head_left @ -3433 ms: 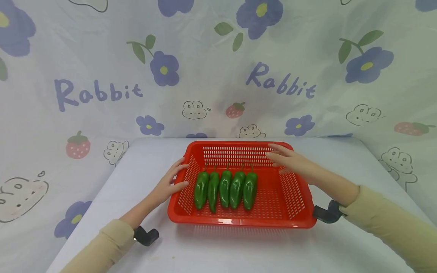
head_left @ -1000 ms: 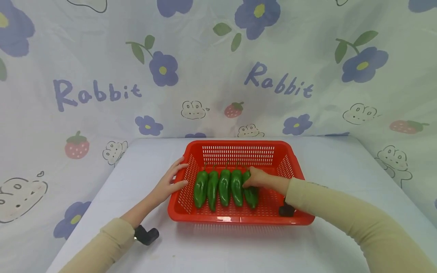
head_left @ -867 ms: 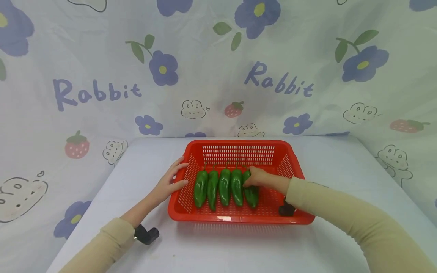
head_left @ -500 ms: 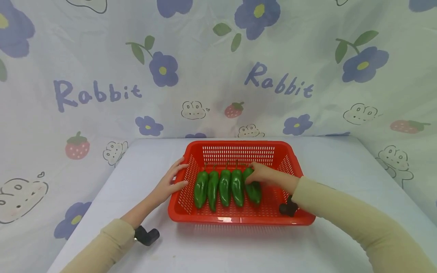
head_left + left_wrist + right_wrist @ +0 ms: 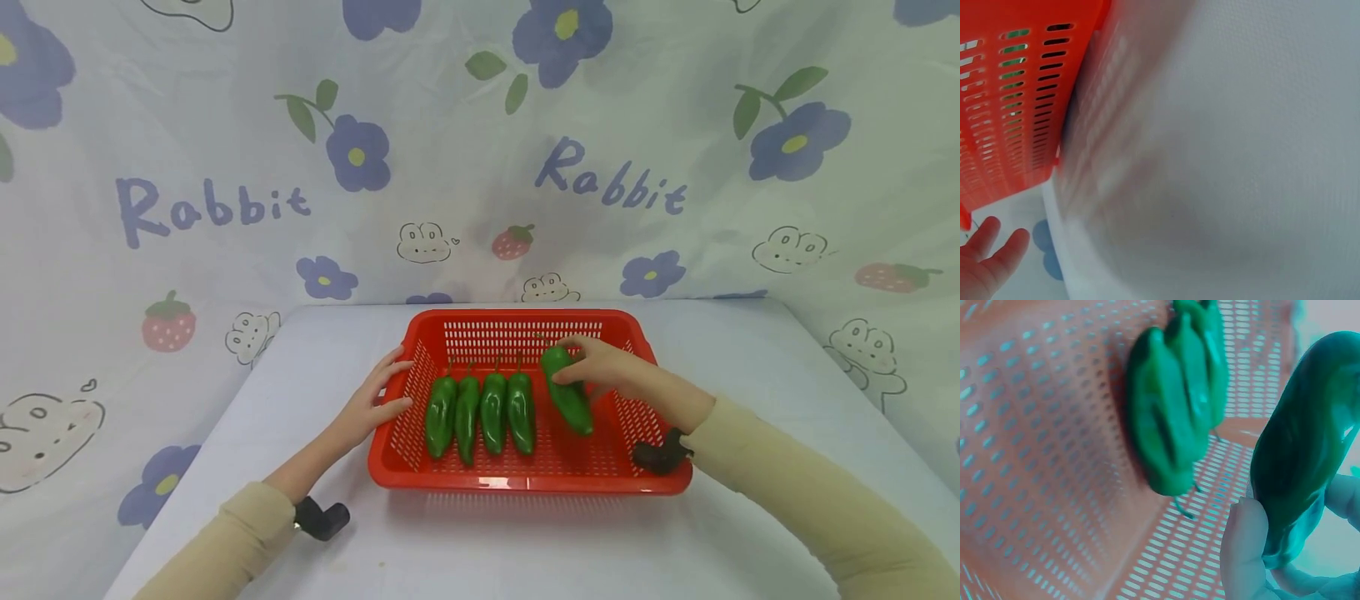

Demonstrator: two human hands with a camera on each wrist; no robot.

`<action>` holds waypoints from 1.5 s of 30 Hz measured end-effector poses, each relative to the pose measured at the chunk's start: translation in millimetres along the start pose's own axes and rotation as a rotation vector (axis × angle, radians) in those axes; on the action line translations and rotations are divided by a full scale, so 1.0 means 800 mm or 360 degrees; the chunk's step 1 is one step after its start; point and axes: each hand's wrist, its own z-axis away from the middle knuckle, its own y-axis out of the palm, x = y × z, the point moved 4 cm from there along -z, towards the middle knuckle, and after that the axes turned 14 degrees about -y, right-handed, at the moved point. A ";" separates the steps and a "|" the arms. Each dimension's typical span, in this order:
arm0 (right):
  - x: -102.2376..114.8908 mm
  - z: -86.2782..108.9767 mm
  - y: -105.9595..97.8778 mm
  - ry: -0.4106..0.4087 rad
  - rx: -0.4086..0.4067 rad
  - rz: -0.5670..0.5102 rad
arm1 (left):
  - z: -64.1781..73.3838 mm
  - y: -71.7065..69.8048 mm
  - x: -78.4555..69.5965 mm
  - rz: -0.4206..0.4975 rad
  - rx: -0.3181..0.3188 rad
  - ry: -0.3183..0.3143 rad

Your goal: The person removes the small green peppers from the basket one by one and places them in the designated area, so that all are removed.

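My right hand (image 5: 603,367) grips a glossy green pepper (image 5: 567,402) near its stem end, thumb on one side and fingers on the other. The pepper is tilted and raised inside the red basket (image 5: 525,483). In the right wrist view the held pepper (image 5: 1304,444) fills the right side between thumb and fingers. Several other green peppers (image 5: 493,414) lie in a row on the basket floor, stems pointing to the far side. My left hand (image 5: 371,400) rests at the basket's left rim with fingers spread; in the left wrist view its fingertips (image 5: 1007,253) show beside the red wall.
The basket stands on a white-covered table (image 5: 450,550). Behind it hangs a printed curtain (image 5: 465,167) with flowers, strawberries and rabbits. Each wrist carries a black camera mount; the right camera mount (image 5: 660,456) hangs over the basket's right side.
My right hand came from over the basket's right side to the rightmost pepper, took hold of it, and has lifted it up and right, away from the row. The left hand stays put.
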 end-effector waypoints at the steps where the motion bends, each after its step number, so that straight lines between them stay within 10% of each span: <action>1: 0.002 0.003 -0.003 -0.0024 0.0000 -0.0016 | 0.000 0.000 0.000 0.0005 0.0001 -0.0001; 45: 0.022 0.108 -0.086 -0.0518 -0.0368 -0.0085 | -0.001 0.002 0.003 0.0074 0.0020 0.0016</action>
